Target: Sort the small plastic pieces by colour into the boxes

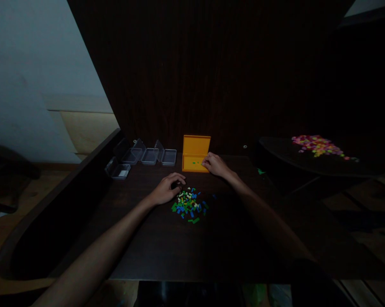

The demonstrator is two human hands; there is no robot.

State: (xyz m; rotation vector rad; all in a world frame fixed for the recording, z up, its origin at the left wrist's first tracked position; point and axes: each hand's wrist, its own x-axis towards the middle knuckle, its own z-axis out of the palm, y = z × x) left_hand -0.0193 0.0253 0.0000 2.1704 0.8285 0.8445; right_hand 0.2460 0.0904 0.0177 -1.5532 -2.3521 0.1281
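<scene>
A heap of small green, blue, white and yellow pieces (190,204) lies on the dark table (167,243). My left hand (167,188) rests at the heap's upper left edge, fingers curled in a pinch over the pieces; what it holds is too small to make out. My right hand (215,164) sits at the right front corner of an open orange box (195,154), fingertips bent down into the tray. A few green pieces lie inside the box.
Several clear plastic boxes (149,156) with open lids stand left of the orange box, one more (118,170) nearer the table's left edge. A pile of pink and yellow pieces (318,145) lies on a dark round surface at right. A dark panel rises behind.
</scene>
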